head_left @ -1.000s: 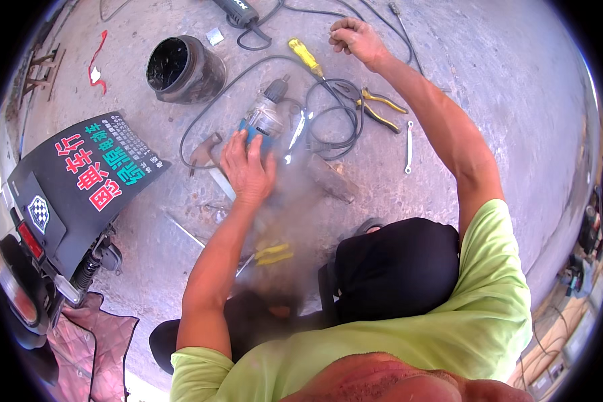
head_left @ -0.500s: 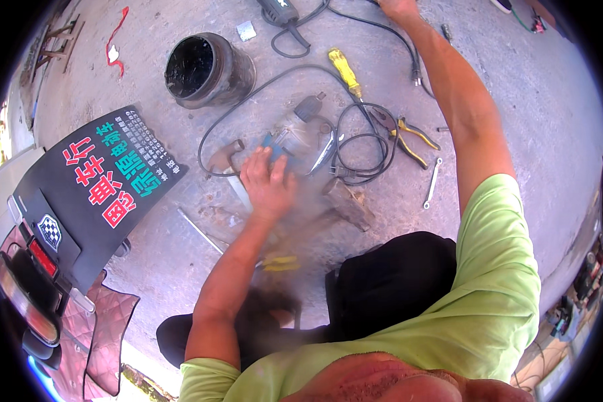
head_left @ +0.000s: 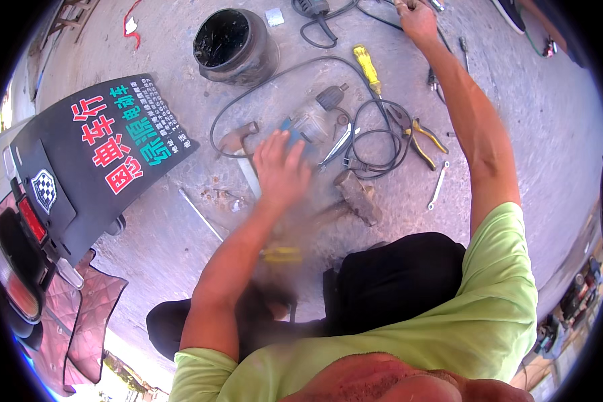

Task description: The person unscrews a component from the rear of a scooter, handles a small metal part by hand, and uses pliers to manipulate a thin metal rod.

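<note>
My left hand [head_left: 283,171] lies on the blue rear of a corded electric drill [head_left: 313,122], its fingers spread. A claw hammer [head_left: 237,139] with a pale handle lies just left of those fingers; a heavy hammer head [head_left: 356,197] is to their right. Far out at the top edge, my right hand [head_left: 419,21] is closed, its fingertips pinched around something small, partly cut off by the frame. Below it on the floor lie a yellow-handled screwdriver [head_left: 366,67], yellow-handled pliers [head_left: 424,144] and a combination wrench [head_left: 438,185]. Black cable loops [head_left: 409,144] run between the drill and pliers.
A black bucket-like container [head_left: 264,57] stands beyond the drill, and a corded power tool [head_left: 313,8] lies at the top. On the left is a black printed mudguard [head_left: 67,141] with a red reflector. A thin metal rod [head_left: 201,214] lies nearer. Another person's shoe [head_left: 509,15] shows top right.
The view has shifted, so the floor items sit farther right and mostly higher. My left hand stays at the drill. My right hand remains far out, now showing more of its fingers.
</note>
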### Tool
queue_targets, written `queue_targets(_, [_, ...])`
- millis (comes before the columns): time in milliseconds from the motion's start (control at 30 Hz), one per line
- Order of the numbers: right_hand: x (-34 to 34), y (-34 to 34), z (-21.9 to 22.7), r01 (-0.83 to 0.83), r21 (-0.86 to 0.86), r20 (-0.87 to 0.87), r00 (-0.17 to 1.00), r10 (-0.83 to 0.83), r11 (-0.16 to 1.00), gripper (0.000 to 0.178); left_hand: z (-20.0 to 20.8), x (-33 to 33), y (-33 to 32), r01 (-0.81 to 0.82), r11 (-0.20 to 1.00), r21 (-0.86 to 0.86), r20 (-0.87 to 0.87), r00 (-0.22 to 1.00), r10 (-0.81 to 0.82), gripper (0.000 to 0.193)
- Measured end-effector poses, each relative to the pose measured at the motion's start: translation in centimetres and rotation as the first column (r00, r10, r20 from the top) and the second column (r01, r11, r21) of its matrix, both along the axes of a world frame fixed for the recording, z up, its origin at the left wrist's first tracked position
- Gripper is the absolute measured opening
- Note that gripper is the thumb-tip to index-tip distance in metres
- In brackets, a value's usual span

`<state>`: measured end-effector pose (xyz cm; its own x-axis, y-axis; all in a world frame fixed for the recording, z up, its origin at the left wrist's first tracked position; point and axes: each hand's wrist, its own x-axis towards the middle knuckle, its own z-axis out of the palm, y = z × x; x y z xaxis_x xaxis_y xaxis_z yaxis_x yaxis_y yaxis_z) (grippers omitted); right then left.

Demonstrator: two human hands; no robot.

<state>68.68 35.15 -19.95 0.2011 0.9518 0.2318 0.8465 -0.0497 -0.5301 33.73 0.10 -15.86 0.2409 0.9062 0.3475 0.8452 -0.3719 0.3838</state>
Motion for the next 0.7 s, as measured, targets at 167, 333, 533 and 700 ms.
queue_targets(167, [-10.4, -12.0, 7.2, -0.424, -0.339, -0.765, 0.644, 0.017, 0.840, 0.031, 0.1, -0.3, -0.1, 0.014, 1.000, 0.023, 0.036, 0.999, -0.014, 0.065])
queue_targets(333, [-18.6, -23.0, 12.9, -0.746, -0.409, -0.806, 0.566, 0.175, 0.526, 0.030, 1.6, -0.5, 0.1, -0.001, 0.998, -0.064, 0.225, 0.974, 0.016, 0.058])
queue_targets(533, [-24.9, -26.9, 17.5, -0.768, -0.532, -0.779, 0.609, 0.150, 0.356, 0.030, 5.5, -5.3, -0.9, 0.044, 0.928, -0.369, 0.919, 0.165, 0.358, 0.029])
queue_targets(700, [-31.0, -28.4, 17.0, -0.826, -0.456, -0.877, 0.481, -0.007, 0.332, 0.026, 9.7, -9.7, -4.0, -0.087, 0.935, -0.344, 0.930, 0.103, 0.351, 0.025])
